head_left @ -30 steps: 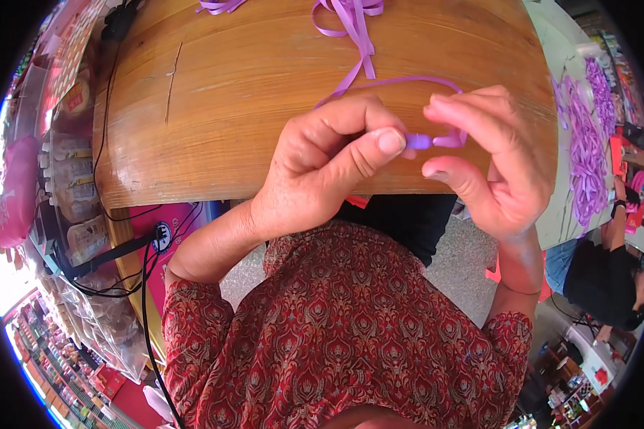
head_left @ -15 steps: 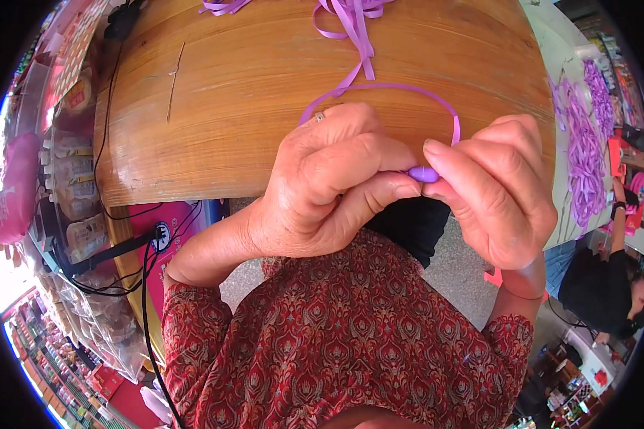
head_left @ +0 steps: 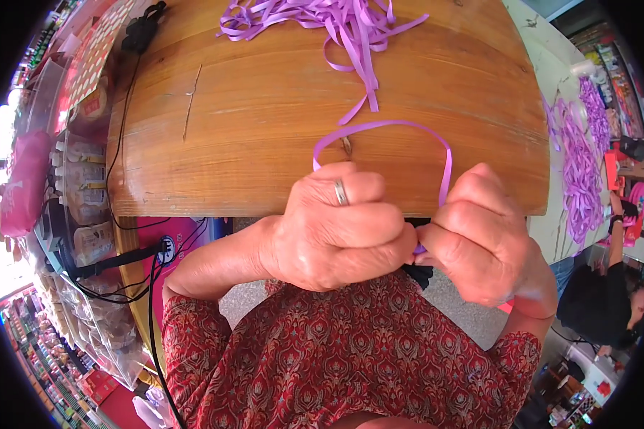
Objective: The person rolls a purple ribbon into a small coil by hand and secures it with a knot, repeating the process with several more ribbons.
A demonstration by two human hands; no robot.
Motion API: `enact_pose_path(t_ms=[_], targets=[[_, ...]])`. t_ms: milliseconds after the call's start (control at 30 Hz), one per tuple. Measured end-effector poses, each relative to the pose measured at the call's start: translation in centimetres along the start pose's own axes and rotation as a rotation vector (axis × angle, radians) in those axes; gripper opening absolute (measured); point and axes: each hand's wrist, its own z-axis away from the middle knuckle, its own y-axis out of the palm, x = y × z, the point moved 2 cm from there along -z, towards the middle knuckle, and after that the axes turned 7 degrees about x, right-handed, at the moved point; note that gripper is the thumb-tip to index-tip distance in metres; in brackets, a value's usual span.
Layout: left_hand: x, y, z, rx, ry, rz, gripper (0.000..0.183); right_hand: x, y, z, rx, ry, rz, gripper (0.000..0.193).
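Observation:
A loop of narrow purple ribbon (head_left: 386, 124) arches from one of my hands to the other, over the front edge of the wooden table. My left hand (head_left: 343, 229), with a ring on one finger, is closed on the ribbon. Facing it, my right hand (head_left: 479, 239) is also closed on the ribbon, its knuckles upward. The two hands meet fingertip to fingertip, and a bit of purple shows between them. Most of what they pinch there is hidden by the fingers.
A heap of purple ribbons (head_left: 350, 36) lies at the far side of the wooden table (head_left: 250, 143). More purple ribbons (head_left: 579, 171) rest on a pale table at right, where a person in black (head_left: 597, 304) is near. Black cables (head_left: 114, 286) and packaged goods (head_left: 89, 182) stand at left.
Both hands have come down toward my body and closed tighter together, covering the purple piece seen between the fingertips before. The view has shifted, showing more of the ribbon heap.

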Motion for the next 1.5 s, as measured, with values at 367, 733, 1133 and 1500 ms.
enact_pose_path(t_ms=[367,733,1133,1500], targets=[[0.0,0.5,0.6,0.118,0.047,-0.075,0.029,-1.1,1.7,1.5,0.090,0.445,-0.718,0.011],[3.3,1.4,0.1,0.033,-0.694,0.866,0.008,-4.0,-0.4,2.9,-0.334,0.597,-0.992,0.020],[3.7,0.9,-0.8,0.103,-0.631,0.472,0.009,-5.1,-3.4,7.0,-0.594,0.410,-1.231,0.023],[7.2,1.7,-2.2,-0.378,-0.681,0.073,0.009,-0.1,-6.2,9.4,-0.452,0.260,-0.635,0.017]])
